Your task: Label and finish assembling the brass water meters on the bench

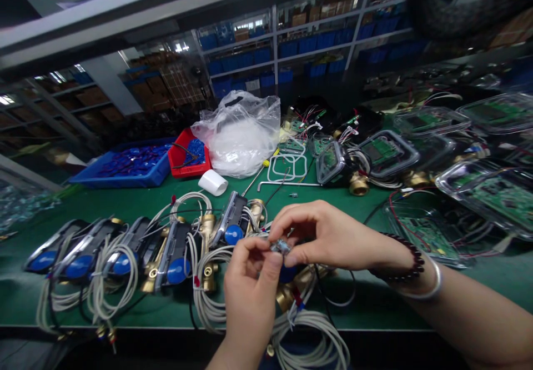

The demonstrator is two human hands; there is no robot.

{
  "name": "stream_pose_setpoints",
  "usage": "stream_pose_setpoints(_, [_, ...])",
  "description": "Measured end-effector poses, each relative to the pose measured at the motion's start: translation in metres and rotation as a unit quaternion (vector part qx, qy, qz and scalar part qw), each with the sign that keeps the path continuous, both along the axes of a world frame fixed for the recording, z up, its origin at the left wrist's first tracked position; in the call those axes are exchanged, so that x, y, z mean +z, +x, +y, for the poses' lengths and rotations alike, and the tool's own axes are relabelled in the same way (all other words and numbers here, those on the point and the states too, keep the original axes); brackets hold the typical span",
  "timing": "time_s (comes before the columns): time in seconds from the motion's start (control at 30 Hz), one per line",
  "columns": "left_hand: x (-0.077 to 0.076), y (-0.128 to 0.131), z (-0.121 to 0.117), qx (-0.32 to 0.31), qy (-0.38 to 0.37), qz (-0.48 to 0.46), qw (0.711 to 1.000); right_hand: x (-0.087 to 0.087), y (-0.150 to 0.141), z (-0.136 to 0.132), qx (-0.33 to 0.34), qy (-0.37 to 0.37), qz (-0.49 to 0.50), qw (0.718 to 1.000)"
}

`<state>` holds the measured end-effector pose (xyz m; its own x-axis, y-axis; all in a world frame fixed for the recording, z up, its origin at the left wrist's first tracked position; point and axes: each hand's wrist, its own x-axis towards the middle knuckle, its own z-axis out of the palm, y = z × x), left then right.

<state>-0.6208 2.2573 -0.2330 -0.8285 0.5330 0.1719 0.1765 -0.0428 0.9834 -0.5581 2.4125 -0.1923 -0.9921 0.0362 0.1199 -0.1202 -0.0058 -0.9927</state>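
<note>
Head view, looking down over a green bench (375, 303). Right up close, a coil of grey cable (306, 323), hanging partly over the near edge. Just beyond that, left hand (252, 281) coming up from below and right hand (328, 236) in from the side, with dark beads (400, 259) and a pale bangle (435, 284) on the wrist. Pinching one small part (281, 246) between the fingertips of both, grip pretty narrow. Can't tell what kind of part, half hidden by fingers. Held up over the bench, near a brass fitting (285, 298). Off to the left, a row of dark boxes (179, 270) with blue discs, plus brass pipes (208, 231) and more looped cable. Past the hands, a tiny loose piece (293, 195), a bent rod (291, 184), a white cup (213, 183) on its side, some white frames (287, 168). To the right, clear cases (495, 195) with green circuit boards inside. Farther back, a plastic bag (241, 136) beside a red bin (191, 169), then a blue tray (120, 181). Way back, tall shelves (275, 59) with blue tubs (308, 45).
</note>
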Motion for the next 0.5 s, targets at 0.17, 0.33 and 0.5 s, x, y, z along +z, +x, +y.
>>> stream_pose_setpoints(0.17, [0.005, 0.001, 0.002, -0.042, 0.047, -0.072, 0.995, 0.000, 0.000, -0.006, -0.017, 0.017, 0.004, 1.000])
stream_pose_setpoints(0.33, [-0.001, -0.009, 0.004, -0.059, 0.027, -0.124, 0.990, -0.003, 0.004, -0.007, -0.113, 0.290, 0.151, 0.938])
stream_pose_setpoints(0.5, [0.010, -0.025, 0.001, -0.151, -0.048, -0.063, 0.985, -0.003, 0.005, -0.002, -0.120, 0.545, 0.300, 0.774])
